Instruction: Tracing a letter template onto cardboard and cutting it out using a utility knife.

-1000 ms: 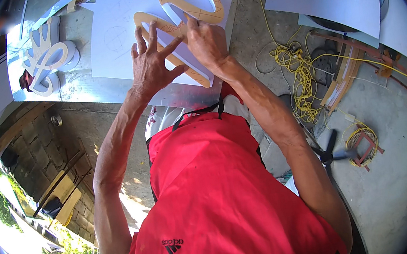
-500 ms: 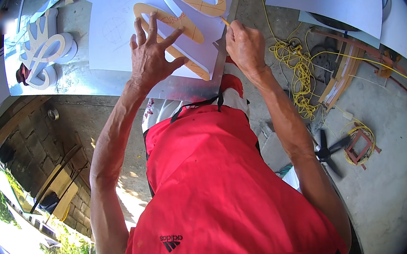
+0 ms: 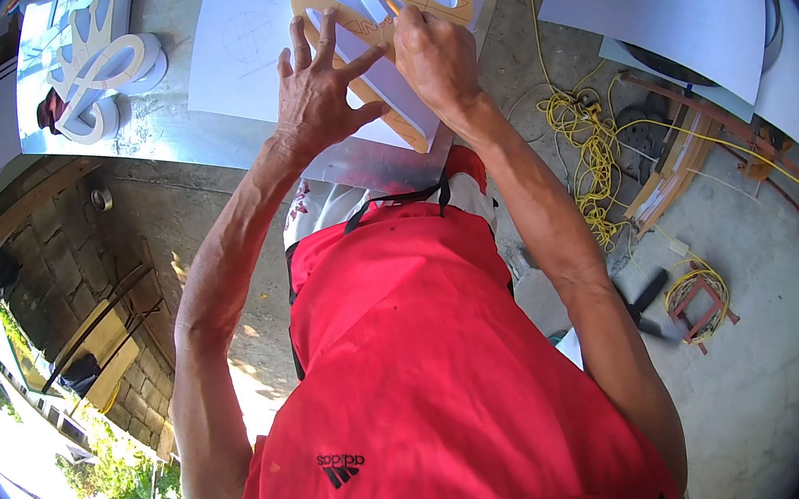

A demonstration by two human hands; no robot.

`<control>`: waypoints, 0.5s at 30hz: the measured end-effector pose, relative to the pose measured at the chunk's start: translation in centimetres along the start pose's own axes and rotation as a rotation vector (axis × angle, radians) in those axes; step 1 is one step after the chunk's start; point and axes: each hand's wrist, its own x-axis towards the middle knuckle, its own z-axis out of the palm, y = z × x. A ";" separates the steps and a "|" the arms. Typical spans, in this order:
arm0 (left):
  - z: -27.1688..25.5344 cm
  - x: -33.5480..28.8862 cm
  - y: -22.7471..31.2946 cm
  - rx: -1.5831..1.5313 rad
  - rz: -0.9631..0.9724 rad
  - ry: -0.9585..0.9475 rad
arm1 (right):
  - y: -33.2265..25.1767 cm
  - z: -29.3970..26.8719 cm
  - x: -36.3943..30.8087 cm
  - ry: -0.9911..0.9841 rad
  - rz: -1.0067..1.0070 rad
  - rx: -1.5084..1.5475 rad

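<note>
Well below the left grip (image 3: 316, 101) and the right grip (image 3: 437, 56), the red shirt (image 3: 430, 345) carries black lettering (image 3: 341, 459) and a mark of slanted black bars (image 3: 341, 476), upside down in view. Just left of the right grip, small red lettering (image 3: 374, 27), not clearly legible, stands on the tan face of the curved cut-out (image 3: 343, 14)

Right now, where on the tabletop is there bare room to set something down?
The flat white sheet has room left of the left hand, despite faint drawn lines. The shiny metal tabletop shows a narrow bare strip between that sheet and the pale crown-topped cutout. Crowded: the tan-faced, white-sided curved piece, where the left hand and right hand are.
</note>
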 end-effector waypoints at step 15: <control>-0.1 0.0 0.2 0.009 -0.004 0.003 | 0.0 0.5 0.3 -0.094 0.077 -0.092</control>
